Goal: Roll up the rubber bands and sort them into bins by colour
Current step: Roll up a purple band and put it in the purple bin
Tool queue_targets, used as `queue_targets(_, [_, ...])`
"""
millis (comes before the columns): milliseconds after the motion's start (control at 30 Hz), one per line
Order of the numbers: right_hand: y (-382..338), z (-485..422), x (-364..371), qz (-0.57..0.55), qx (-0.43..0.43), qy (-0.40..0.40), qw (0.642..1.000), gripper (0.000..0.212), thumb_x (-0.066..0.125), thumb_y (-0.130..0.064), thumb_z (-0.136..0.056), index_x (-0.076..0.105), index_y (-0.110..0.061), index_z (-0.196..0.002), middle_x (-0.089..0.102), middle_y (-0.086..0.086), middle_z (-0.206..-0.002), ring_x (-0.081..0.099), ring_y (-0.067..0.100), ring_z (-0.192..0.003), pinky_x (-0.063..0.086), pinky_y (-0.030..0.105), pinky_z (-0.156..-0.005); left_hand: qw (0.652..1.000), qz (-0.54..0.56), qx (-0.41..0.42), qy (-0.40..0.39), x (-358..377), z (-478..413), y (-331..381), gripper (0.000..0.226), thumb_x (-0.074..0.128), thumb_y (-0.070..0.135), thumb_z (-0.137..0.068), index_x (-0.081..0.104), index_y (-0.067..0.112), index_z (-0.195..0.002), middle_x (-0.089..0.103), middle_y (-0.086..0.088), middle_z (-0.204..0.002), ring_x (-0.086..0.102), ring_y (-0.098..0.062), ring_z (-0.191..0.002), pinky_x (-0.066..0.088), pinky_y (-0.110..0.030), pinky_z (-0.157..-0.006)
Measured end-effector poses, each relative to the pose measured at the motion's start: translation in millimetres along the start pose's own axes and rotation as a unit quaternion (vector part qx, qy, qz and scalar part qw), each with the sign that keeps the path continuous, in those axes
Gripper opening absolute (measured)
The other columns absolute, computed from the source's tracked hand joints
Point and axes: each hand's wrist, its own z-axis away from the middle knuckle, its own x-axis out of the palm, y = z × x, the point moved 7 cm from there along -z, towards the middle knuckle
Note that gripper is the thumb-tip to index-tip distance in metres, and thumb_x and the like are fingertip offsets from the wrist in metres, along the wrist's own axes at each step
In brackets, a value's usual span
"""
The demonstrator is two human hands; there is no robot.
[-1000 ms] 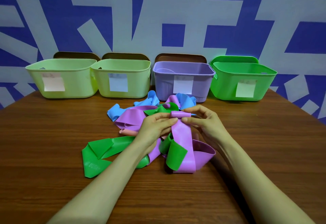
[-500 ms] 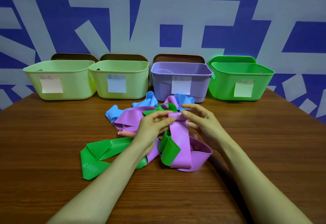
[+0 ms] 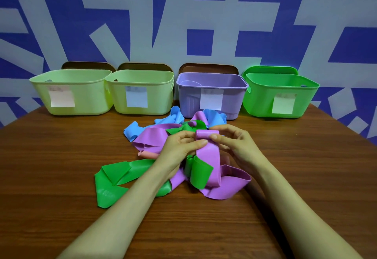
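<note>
Being hidden in part by both forearms, a tangled heap of flat rubber bands (image 3: 155,139) is lying in the middle of the brown wooden table (image 3: 61,156), just in front of the four plastic bins. The writing on the paper labels (image 3: 211,100) stuck to the bins is too blurred to be read. The brown lids (image 3: 208,68) behind three of the bins are being covered almost wholly. What is lying inside the lilac plastic bin (image 3: 230,95) cannot be made out.

A small tight roll (image 3: 206,134) at the top end of a wide purple rubber band (image 3: 208,156) is being pinched from both sides. The left hand (image 3: 180,148) is curled, with thumb and fingertips closed on the roll's left end, and the right hand (image 3: 238,146) is curled likewise on its right end. The unrolled rest of that band is hanging down to the table, touching a folded bright green rubber band (image 3: 199,172). Light blue bands (image 3: 132,133) and a pink band (image 3: 147,154) are being half buried under the heap. Two pale yellow-green bins (image 3: 89,95) and a bright green bin (image 3: 263,99) are standing in the same row.
</note>
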Motion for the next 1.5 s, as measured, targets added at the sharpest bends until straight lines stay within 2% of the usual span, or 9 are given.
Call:
queue_targets(167, [-4, 2, 1, 0.01, -0.007, -0.007, 1.0, 0.027, 0.066, 0.012, -0.074, 0.067, -0.005, -0.095, 0.074, 0.008, -0.082, 0.069, 0.016, -0.069, 0.058, 0.023, -0.065, 1.0, 0.0, 0.02, -0.009, 1, 1, 3, 0.023, 0.071, 0.001, -0.078, 0.066, 0.007, -0.099, 0.072, -0.003, -0.087, 0.067, -0.008, -0.077, 0.051, -0.015, -0.065])
queue_targets(367, [-5, 2, 3, 0.022, -0.017, -0.023, 0.999, 0.033, 0.064, 0.021, -0.071, 0.067, -0.004, -0.091, 0.074, 0.006, -0.08, 0.069, 0.015, -0.069, 0.058, 0.023, -0.066, 0.999, 0.024, 0.017, 0.013, -2, 0, 2, 0.01, 0.068, 0.006, -0.082, 0.067, 0.01, -0.092, 0.071, -0.005, -0.085, 0.066, -0.008, -0.073, 0.053, -0.015, -0.062])
queue_targets(467, [-8, 5, 5, 0.011, -0.013, -0.031, 0.999, 0.033, 0.067, 0.016, -0.07, 0.066, -0.004, -0.096, 0.073, 0.008, -0.084, 0.069, 0.016, -0.072, 0.057, 0.023, -0.065, 0.999, 0.024, 0.035, 0.019, -1, 2, 6, 0.014, 0.067, 0.001, -0.082, 0.067, 0.011, -0.092, 0.07, -0.005, -0.083, 0.067, -0.008, -0.072, 0.054, -0.016, -0.06])
queue_targets(567, [-7, 4, 4, -0.012, 0.002, -0.017, 1.0, 0.036, 0.073, -0.009, -0.069, 0.066, -0.01, -0.104, 0.071, 0.007, -0.091, 0.066, 0.019, -0.075, 0.055, 0.025, -0.066, 0.998, 0.0, 0.062, 0.017, 1, 4, 11, 0.019, 0.067, -0.001, -0.081, 0.068, 0.013, -0.094, 0.07, -0.004, -0.084, 0.065, -0.012, -0.078, 0.053, -0.021, -0.068])
queue_targets(700, [-2, 1, 2, 0.028, 0.023, -0.015, 0.999, 0.028, 0.073, -0.034, -0.071, 0.069, -0.012, -0.088, 0.054, 0.01, -0.076, 0.042, 0.015, -0.061, 0.04, 0.018, -0.053, 0.997, -0.006, 0.077, 0.023, 2, 6, 13, 0.022, 0.069, -0.002, -0.08, 0.068, 0.015, -0.094, 0.07, -0.009, -0.087, 0.065, -0.014, -0.079, 0.054, -0.023, -0.069])
queue_targets(900, [-1, 0, -2, 0.024, 0.006, 0.013, 1.0, 0.021, 0.076, -0.031, -0.069, 0.071, -0.013, -0.078, 0.049, 0.018, -0.085, 0.044, 0.022, -0.076, 0.041, 0.026, -0.059, 0.999, -0.007, 0.042, 0.011, 4, 5, 7, 0.026, 0.069, 0.001, -0.081, 0.064, 0.02, -0.098, 0.071, 0.002, -0.085, 0.065, -0.005, -0.075, 0.049, -0.015, -0.061])
queue_targets(1100, [-9, 0, -5, -0.012, -0.031, 0.032, 0.999, 0.016, 0.07, -0.013, -0.072, 0.067, -0.005, -0.086, 0.07, 0.002, -0.075, 0.066, 0.011, -0.067, 0.053, 0.019, -0.059, 0.999, -0.037, 0.012, -0.007, 6, 5, 1, 0.022, 0.073, 0.0, -0.077, 0.064, 0.01, -0.095, 0.069, -0.001, -0.073, 0.062, -0.009, -0.065, 0.049, -0.017, -0.059])
queue_targets(1333, [-11, 2, -4, 0.01, -0.044, 0.015, 0.999, 0.028, 0.074, -0.006, -0.062, 0.069, -0.005, -0.09, 0.072, 0.008, -0.08, 0.068, 0.016, -0.071, 0.056, 0.023, -0.063, 1.0, 0.0, 0.019, -0.007, 7, 7, 4, 0.015, 0.07, 0.0, -0.08, 0.065, 0.007, -0.093, 0.073, -0.003, -0.077, 0.068, -0.012, -0.07, 0.055, -0.02, -0.064])
queue_targets(1500, [-11, 2, -2, 0.058, -0.057, -0.007, 0.997, 0.033, 0.076, -0.001, -0.058, 0.07, -0.006, -0.091, 0.073, 0.007, -0.083, 0.068, 0.016, -0.076, 0.057, 0.025, -0.07, 0.999, 0.031, 0.01, 0.01, 6, 8, 7, 0.011, 0.062, 0.014, -0.089, 0.063, 0.003, -0.089, 0.068, 0.001, -0.065, 0.063, -0.005, -0.055, 0.046, -0.013, -0.048])
